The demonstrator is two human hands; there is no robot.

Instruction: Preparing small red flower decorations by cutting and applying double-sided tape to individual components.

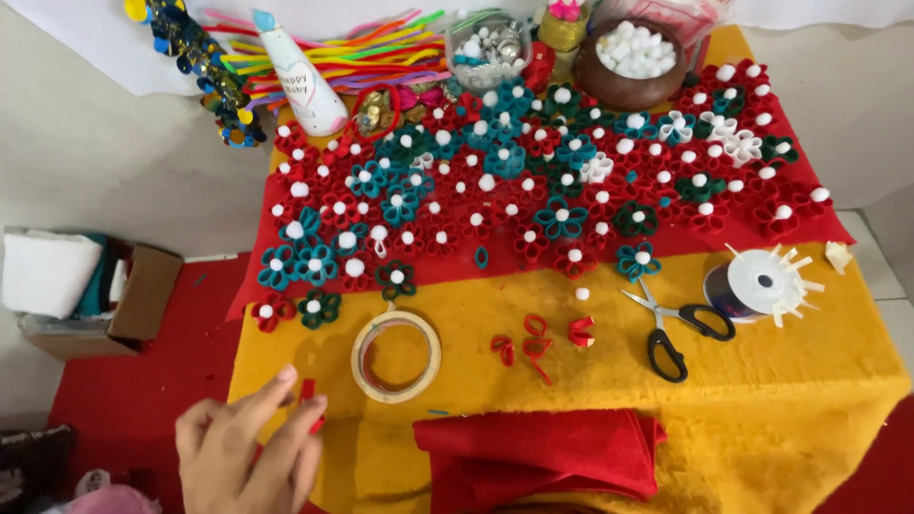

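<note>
The left hand (249, 447) pinches a small red strip (308, 392) near the tape roll (396, 356); it does best gripped lightly, while the right hand stays unseen.

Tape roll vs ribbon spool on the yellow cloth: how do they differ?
The tape roll lies flat as an open ring, the yellow cloth showing through its middle; the ribbon spool has a closed white face with a small dark centre hole. The tape roll is pale and see-through; the ribbon spool looks dark at its side, with white tabs fanning out. The tape roll lies nearer the hand; the spool sits beside the scissors. Both are round.
</note>
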